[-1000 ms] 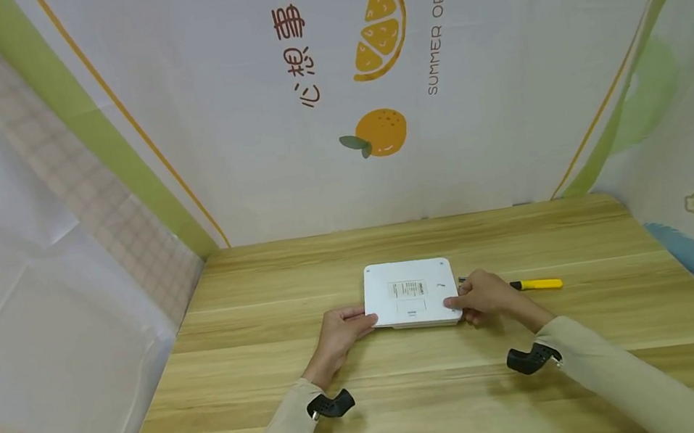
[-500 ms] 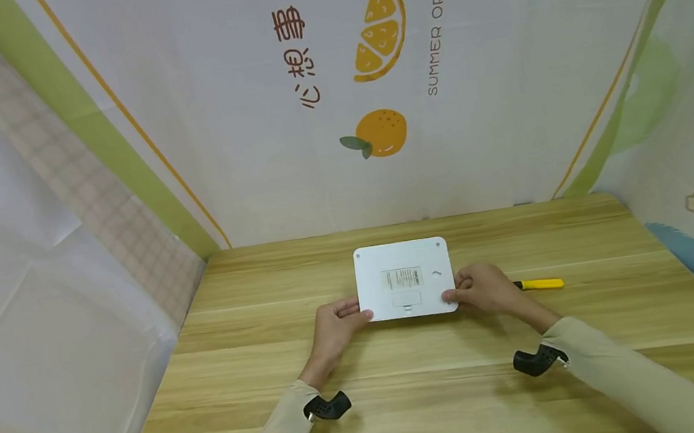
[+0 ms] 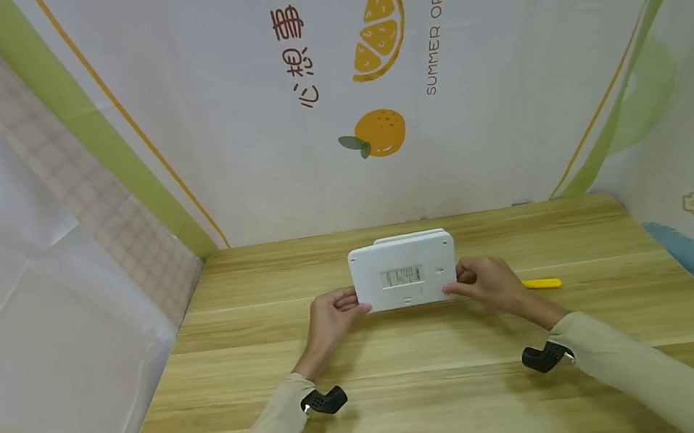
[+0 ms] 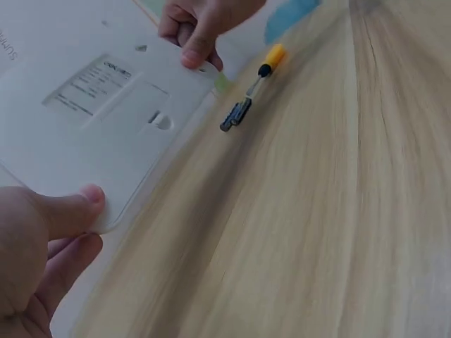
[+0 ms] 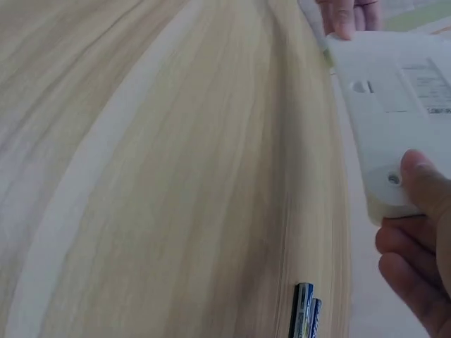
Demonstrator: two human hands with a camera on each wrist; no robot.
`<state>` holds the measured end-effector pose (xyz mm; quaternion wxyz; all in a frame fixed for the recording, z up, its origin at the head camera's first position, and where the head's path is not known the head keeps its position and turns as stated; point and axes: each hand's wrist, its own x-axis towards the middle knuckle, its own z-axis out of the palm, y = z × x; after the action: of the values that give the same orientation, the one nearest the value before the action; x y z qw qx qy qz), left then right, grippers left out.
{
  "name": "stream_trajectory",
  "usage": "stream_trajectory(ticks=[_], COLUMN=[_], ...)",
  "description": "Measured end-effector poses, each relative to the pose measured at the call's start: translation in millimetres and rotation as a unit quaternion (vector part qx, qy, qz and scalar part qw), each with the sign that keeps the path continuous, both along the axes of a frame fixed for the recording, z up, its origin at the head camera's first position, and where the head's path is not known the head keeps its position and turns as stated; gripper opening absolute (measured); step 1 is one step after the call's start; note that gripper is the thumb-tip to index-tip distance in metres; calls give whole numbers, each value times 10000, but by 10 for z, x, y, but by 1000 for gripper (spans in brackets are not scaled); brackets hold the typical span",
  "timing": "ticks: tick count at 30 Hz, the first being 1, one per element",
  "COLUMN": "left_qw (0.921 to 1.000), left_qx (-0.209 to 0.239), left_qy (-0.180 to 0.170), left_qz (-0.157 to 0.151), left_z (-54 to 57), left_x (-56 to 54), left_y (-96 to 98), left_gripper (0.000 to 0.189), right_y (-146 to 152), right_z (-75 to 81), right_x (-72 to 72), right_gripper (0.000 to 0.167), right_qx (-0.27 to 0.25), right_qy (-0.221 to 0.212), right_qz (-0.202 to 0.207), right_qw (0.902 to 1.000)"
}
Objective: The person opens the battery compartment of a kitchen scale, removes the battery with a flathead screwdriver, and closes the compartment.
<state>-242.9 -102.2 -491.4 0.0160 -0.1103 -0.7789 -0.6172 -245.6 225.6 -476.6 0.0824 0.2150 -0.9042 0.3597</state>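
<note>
A flat white device (image 3: 366,265) is held up over the table, its back turned towards me. That back carries a printed label (image 3: 402,277) and a small battery cover (image 4: 134,113); the front is hidden. At its lower left corner my left hand (image 3: 328,325) grips the edge, thumb on the back. My right hand (image 3: 491,285) pinches the lower right corner, with a screw hole (image 5: 394,179) beside the thumb. To the right lies a screwdriver with a yellow handle (image 3: 542,284). Two dark batteries (image 4: 236,114) lie near its tip, behind my right hand in the head view.
The wood-grain table (image 3: 410,398) extends to a white cloth backdrop (image 3: 264,183) with orange prints. Cloth also hangs at the left and right sides. Each sleeve bears a black wrist mount (image 3: 324,400).
Both hands have raised the device slightly and tipped it from lying back to nearly upright. A white part behind its top edge now shows. The screwdriver stays put.
</note>
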Motion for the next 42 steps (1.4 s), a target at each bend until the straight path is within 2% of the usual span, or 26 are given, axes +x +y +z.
stream_trajectory(ticks=[7,13,17,21,25,27,30,33,35,37,38,42], left_qw=[9951,9876,9820,9747,9683,9621,9427,9076,8848,8659,8589,8361], left_qx=[-364,-412,-618,-849,-944,-1034,-1482,-2137,-2450,-2594,-2605,-2704], left_qy=[806,1228,1425,1721,1914,2078,2467,3038,3376,3680,3810,4154], left_qz=[-445,-887,-1075,-1145,-1295,-1432,-1688,-1955,-2078,-2179,-2218,-2350], left_z=[52,39,21,19,38,58,76,78,73,63,57,43], left_x=[-37,-65,-67,-75,-88,-91,-100,-101,-102,-108,-116,-164], left_y=[-69,-172,-236,-279,-297,-302,-314,-322,-318,-312,-307,-290], left_gripper=[25,19,17,18,23,26,31,33,34,35,35,35], right_y=[52,67,78,101,142,172,225,258,266,269,272,286], right_z=[-40,-66,-84,-92,-105,-117,-153,-176,-180,-172,-169,-160], right_x=[-22,-58,-94,-138,-162,-165,-165,-162,-168,-173,-180,-200], right_gripper=[23,37,42,29,42,44,44,45,44,44,44,43], right_qx=[4,23,261,591,992,1141,1309,1420,1551,1735,1845,2272], right_qy=[990,1884,2641,3465,4179,4353,4466,4583,4746,4945,5043,5497], right_qz=[470,1060,1454,1675,1790,1913,2103,2199,2181,2171,2162,2212], right_qw=[9940,9764,9531,9211,8851,8723,8598,8494,8385,8236,8154,7728])
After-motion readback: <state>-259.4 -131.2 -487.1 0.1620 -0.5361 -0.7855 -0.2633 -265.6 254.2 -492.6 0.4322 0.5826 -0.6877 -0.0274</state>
